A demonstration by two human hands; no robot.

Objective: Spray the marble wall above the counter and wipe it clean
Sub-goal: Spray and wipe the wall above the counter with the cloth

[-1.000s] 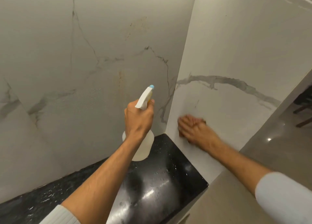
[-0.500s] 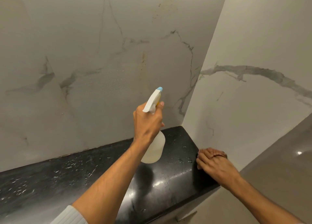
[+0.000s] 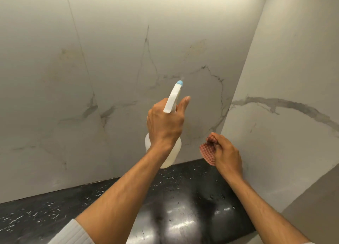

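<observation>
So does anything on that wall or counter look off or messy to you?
Yes. The marble wall carries faint yellowish stains, one upper left and one upper right, unlike its grey veins. The black counter is speckled with droplets. Nothing looks broken.

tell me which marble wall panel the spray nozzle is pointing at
The back wall, straight ahead above the counter. The spray bottle in the left hand aims its blue tip there; the side wall is by the right hand holding the cloth.

Marble wall [image 3: 119, 63] open left; side wall [image 3: 286, 69] blocks right; counter [image 3: 45, 212] below.
</observation>
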